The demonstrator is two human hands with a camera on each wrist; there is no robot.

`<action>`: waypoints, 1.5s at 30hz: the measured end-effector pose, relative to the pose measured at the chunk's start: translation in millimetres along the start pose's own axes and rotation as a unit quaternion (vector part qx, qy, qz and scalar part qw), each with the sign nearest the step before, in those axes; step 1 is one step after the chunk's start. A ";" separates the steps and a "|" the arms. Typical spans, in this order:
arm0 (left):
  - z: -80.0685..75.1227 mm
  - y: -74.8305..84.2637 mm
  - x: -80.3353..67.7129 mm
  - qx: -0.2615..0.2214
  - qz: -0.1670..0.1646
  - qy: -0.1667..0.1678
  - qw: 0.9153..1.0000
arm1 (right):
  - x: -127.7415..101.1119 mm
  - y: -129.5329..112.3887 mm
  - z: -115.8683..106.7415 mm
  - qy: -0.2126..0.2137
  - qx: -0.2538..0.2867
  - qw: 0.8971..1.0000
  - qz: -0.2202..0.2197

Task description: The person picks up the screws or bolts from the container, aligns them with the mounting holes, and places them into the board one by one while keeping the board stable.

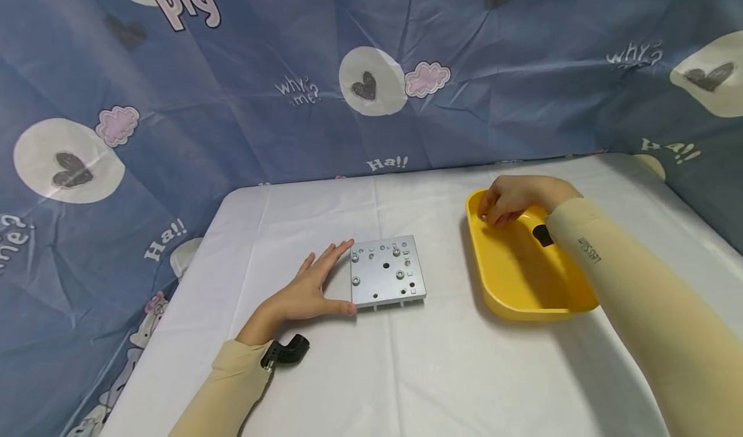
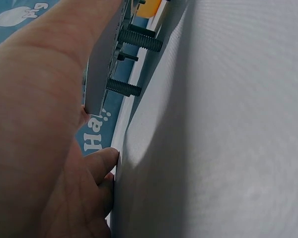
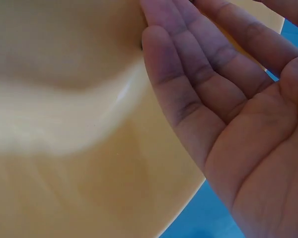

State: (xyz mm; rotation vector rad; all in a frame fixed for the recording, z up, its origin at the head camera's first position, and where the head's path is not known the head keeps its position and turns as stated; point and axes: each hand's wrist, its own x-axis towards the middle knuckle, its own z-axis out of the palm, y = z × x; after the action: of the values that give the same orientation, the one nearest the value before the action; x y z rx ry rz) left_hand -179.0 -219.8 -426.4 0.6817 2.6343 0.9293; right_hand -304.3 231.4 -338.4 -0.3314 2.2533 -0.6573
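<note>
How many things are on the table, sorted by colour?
Grey: 1, the metal plate with screws in it
Yellow: 1, the tray
Total: 2, not counting the two hands; the left hand rests against the plate, and the right hand reaches into the tray. Whether anything small lies in the tray I cannot tell.

A makeshift recording booth or staged workstation rather than a lived-in room: a bench [image 1: 406,372] draped in white cloth, walled on all visible sides by a hung blue cartoon-print sheet [image 1: 232,69], with only a metal plate [image 1: 386,272] and a yellow tray [image 1: 522,282] laid out.
</note>
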 end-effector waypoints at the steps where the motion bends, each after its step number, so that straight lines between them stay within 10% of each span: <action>1: -0.1 0.5 -0.2 0.001 0.000 0.000 1.000 | -0.4 -0.1 0.7 0.001 -0.001 1.000 0.000; 28: 2.9 -5.7 -1.8 -0.017 0.035 0.019 0.999 | -9.3 8.4 12.2 0.027 -0.069 0.997 0.002; 45: 2.1 -0.5 0.1 0.003 0.000 0.001 1.000 | -13.0 13.1 21.0 0.026 -0.001 0.998 0.051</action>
State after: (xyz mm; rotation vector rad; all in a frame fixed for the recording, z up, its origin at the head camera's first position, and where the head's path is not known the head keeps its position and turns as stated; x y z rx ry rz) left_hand -178.4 -219.0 -428.3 0.6820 2.6392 0.9218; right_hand -280.5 240.3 -350.2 -0.2000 2.3039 -0.6162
